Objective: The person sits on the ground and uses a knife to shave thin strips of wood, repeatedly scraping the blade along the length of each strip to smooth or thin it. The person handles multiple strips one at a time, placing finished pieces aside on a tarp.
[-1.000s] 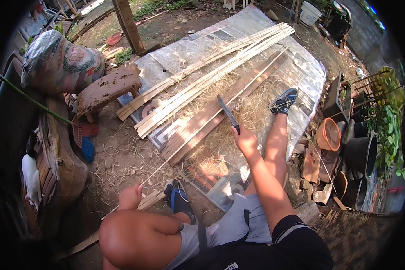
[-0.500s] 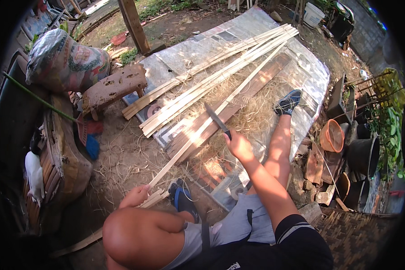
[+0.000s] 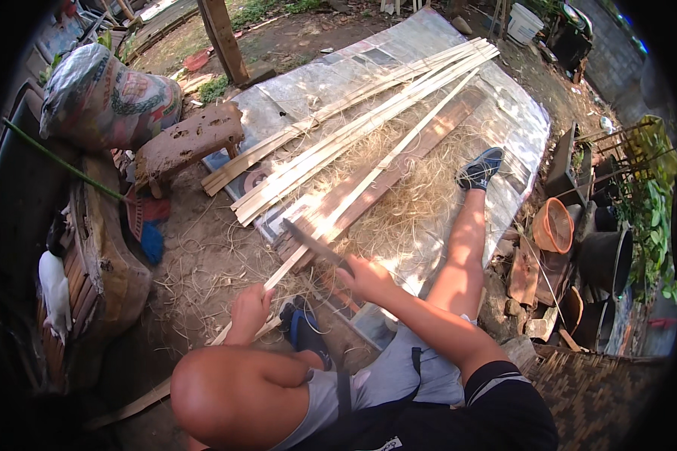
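Note:
My left hand (image 3: 250,310) is closed around the lower part of a long pale wooden strip (image 3: 368,179). That strip slants up and away along a brown plank (image 3: 429,146) lying on a sheet. In my right hand (image 3: 368,279) is a knife (image 3: 317,242), its handle hidden by my fingers. The blade crosses the strip just beyond my left hand; whether it touches the wood I cannot tell. To the left of the plank lies a bundle of similar pale strips (image 3: 353,129). Thin curled shavings (image 3: 421,203) are heaped on the plank's right side.
A worn wooden stool (image 3: 192,143) and a stuffed sack (image 3: 113,98) stand at the left. Close to them a white cat (image 3: 55,293) rests on slats. An orange pot (image 3: 554,225) and dark pots (image 3: 605,259) line the right. A wooden post (image 3: 224,41) rises at the back.
The knife has come down the strip toward me, along with my right hand. My left hand has shifted up and to the right, still gripping the strip.

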Demonstrator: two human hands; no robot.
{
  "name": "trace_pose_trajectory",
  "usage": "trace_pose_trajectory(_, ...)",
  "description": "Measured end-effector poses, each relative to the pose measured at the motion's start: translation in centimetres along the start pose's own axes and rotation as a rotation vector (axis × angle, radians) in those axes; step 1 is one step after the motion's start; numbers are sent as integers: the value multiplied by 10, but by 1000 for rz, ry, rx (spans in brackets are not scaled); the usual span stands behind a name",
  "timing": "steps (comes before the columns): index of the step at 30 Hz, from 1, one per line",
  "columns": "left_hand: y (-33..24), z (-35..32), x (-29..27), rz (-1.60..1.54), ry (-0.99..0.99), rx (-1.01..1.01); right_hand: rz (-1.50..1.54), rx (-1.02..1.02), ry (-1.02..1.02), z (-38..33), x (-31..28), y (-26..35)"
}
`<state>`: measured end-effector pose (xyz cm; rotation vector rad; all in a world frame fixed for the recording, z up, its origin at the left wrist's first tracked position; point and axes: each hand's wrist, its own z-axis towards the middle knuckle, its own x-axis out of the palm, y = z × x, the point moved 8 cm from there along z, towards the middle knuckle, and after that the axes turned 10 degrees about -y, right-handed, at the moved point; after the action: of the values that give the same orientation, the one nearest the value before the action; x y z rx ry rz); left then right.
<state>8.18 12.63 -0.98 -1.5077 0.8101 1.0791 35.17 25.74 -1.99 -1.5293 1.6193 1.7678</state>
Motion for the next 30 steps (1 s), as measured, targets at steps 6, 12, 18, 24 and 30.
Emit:
trace_pose_trajectory(6,28,-33,-14,-10,50,-168,-191,80,-496,33,-73,-76)
trace_pose_trajectory(12,37,-14,5,-218,271,-346,-32,94,-232,42,-51,-51)
trace_pose_trajectory(18,19,-11,7,-152,124,-190,-192,-276,-55,8,-10,19)
trace_pose_trajectory(24,17,-19,-4,-276,220,-248,-305,-207,-139,35,-45,-38)
trace_pose_trajectory(30,14,-18,7,-306,235,-210,-227,-371,-63,6,-15,7)
